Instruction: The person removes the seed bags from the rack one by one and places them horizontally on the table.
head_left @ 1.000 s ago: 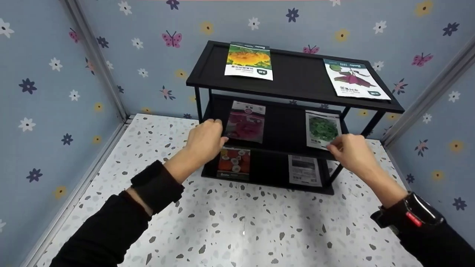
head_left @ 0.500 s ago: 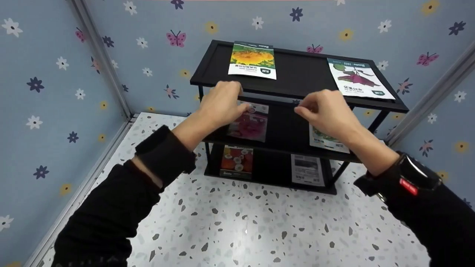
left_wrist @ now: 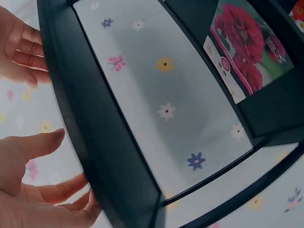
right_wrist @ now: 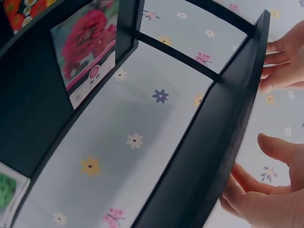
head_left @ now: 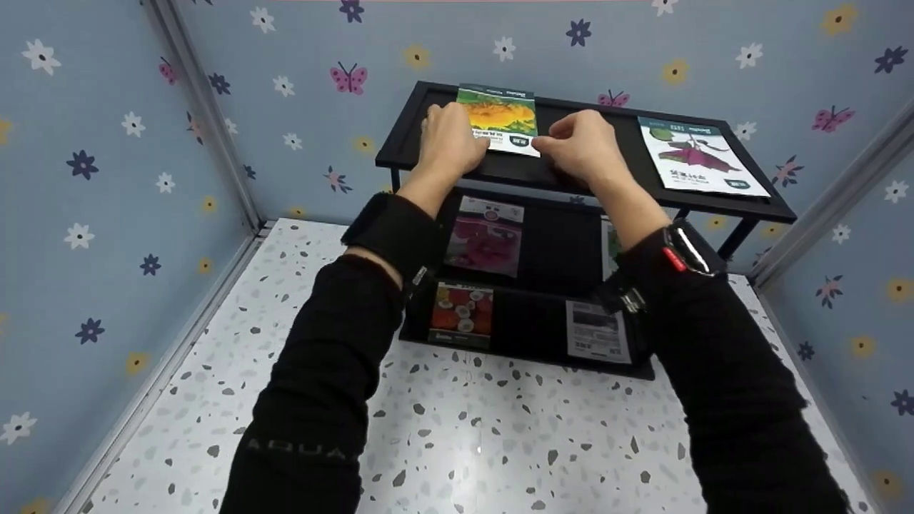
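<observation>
On the black rack's top shelf (head_left: 593, 175) lies a seed packet with an orange flower (head_left: 503, 118). My left hand (head_left: 451, 139) is over its left side, with loosely bent fingers and the thumb at the front edge. Beside its front right corner is my right hand (head_left: 585, 146), thumb tip close to that corner; contact cannot be told. Seen from below in the left wrist view, the left hand (left_wrist: 42, 185) has thumb and fingers apart. In the right wrist view, the right hand (right_wrist: 270, 185) also has a gap there, some fingertips hidden behind the shelf.
A packet with a purple leaf plant (head_left: 696, 157) lies at the top shelf's right. Below are a pink flower packet (head_left: 485, 235), a partly hidden green packet (head_left: 610, 243), a red-orange flower packet (head_left: 462, 314) and a packet with printed text (head_left: 598, 332). Patterned walls surround the rack.
Both hands have risen from the middle shelf to the top shelf and drawn together around the orange flower packet. The packets look unmoved; the right forearm now covers part of the green one.
</observation>
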### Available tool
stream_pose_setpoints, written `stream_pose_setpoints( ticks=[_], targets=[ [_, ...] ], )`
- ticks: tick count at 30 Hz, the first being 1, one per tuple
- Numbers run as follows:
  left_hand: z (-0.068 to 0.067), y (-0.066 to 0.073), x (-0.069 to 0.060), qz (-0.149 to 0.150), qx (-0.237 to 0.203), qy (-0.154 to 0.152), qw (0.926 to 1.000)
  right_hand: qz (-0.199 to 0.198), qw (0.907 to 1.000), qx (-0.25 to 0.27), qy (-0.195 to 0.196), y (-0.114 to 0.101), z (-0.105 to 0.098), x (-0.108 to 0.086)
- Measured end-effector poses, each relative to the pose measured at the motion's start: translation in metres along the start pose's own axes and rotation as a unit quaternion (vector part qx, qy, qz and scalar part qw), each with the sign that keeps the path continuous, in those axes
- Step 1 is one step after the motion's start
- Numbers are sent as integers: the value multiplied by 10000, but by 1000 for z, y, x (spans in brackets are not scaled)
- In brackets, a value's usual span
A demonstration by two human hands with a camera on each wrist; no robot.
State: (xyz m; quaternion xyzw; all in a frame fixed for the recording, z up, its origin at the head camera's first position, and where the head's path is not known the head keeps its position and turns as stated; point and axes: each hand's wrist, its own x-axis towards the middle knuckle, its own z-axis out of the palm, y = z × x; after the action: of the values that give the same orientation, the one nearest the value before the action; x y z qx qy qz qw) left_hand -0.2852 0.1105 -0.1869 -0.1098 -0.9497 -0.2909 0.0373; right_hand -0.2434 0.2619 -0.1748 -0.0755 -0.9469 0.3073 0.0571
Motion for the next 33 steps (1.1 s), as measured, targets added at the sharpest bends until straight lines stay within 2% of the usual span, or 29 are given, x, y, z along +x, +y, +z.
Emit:
stream_pose_setpoints(
  ticks=[5,8,11,15,17,19,24,30,33],
  targets=[
    [8,5,14,-751,-449,60,9961,578,9965,582,-131,-10,10,14],
    [9,8,18,-923,-758,86,9928,981,9874,1214,-267,-16,14,18],
    [6,11,20,-955,-1188,70,9883,1266,9698,2057,-339,-20,15,21],
    [0,12,21,-1079,-1795,7,9778,1611,9360,3112,-335,-21,12,24],
    [-3,11,22,-1194,-1978,-26,9729,1743,9240,3389,-327,-20,10,25],
    [-5,9,23,-1284,-2032,-48,9707,1854,9180,3491,-331,-18,8,26],
    [-10,5,23,-1482,-1963,-160,9692,1964,9201,3359,-458,-14,4,27],
    [-17,-1,21,-1497,-1682,-515,9730,1935,9322,2962,-762,-9,-3,25],
    [-19,-4,20,-1562,-1572,-610,9732,1891,9316,2961,-932,-5,-6,22]
  ],
)
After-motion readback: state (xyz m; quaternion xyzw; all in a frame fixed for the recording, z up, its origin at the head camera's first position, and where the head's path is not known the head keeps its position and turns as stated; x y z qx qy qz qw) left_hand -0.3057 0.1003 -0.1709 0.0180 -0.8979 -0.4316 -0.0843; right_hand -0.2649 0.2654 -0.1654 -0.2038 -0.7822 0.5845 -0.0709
